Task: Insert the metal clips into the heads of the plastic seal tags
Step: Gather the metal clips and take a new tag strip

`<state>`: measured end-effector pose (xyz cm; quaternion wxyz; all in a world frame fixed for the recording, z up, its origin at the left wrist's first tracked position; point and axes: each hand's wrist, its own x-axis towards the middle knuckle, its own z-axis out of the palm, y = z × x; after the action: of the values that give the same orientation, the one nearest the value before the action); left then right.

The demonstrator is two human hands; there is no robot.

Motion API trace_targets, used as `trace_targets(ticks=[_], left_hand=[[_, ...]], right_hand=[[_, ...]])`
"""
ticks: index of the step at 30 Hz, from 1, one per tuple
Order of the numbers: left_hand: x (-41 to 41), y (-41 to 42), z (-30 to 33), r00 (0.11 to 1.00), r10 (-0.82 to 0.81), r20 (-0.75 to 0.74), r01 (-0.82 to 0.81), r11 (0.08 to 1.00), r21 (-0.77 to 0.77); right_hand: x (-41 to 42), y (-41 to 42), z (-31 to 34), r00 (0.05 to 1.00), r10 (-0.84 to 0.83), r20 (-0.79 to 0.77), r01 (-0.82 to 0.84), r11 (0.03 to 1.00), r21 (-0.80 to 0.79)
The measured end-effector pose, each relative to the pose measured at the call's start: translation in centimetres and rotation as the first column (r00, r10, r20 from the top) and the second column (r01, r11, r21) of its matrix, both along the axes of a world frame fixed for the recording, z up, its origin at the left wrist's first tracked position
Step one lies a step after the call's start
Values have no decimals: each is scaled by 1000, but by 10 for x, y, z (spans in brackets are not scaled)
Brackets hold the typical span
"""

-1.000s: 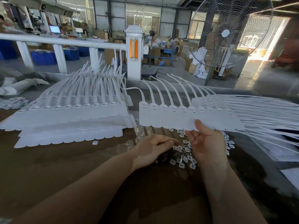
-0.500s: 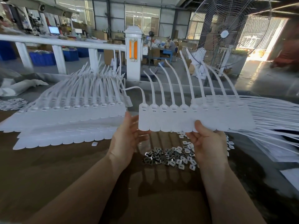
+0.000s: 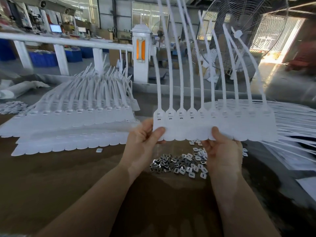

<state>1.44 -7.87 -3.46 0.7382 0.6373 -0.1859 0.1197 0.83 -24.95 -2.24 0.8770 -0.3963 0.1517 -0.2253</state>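
You've got the strip point(image 3: 213, 127) of joined seal tags up in the air, above the clips point(image 3: 179, 165), straps pointing skyward and slotted heads facing you. Your left hand point(image 3: 143, 139) pinches the strip's left end, thumb on the front of the end tag, fingers behind. Your right hand point(image 3: 222, 149) pinches the lower edge nearer the middle, thumb on the front.

Here's the worry: the right half of that strip hangs out past your right hand with nothing under it. It looks thin and floppy, so it could sag or twist, and the joints between tags could tear if you bend it hard.

Those long straps are waving high. Swing the strip down carelessly and they may catch the stack point(image 3: 71, 124) on your left or the pile point(image 3: 294, 120) on your right, and drag tags off.

The clips lie in a loose heap on the surface point(image 3: 59, 177), right below your hands. Drop the strip flat onto them and you'll likely scatter them, some toward the edge.

No clip is in either hand as far as I can see. The head slots look small, so a tilted clip may jam or seat crooked.
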Motion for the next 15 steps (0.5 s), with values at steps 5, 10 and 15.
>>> trace_targets(ticks=[5, 10, 15], left_hand=[[4, 3, -4, 998, 11, -57, -10, 1000, 8], [11, 13, -11, 984, 38, -174, -27, 997, 66], [13, 17, -13, 965, 35, -262, -14, 996, 83]], right_hand=[[2, 0, -2, 998, 54, -30, -56, 997, -61], [3, 6, -2, 996, 46, -82, -50, 997, -53], [3, 1, -2, 989, -33, -147, 28, 999, -36]])
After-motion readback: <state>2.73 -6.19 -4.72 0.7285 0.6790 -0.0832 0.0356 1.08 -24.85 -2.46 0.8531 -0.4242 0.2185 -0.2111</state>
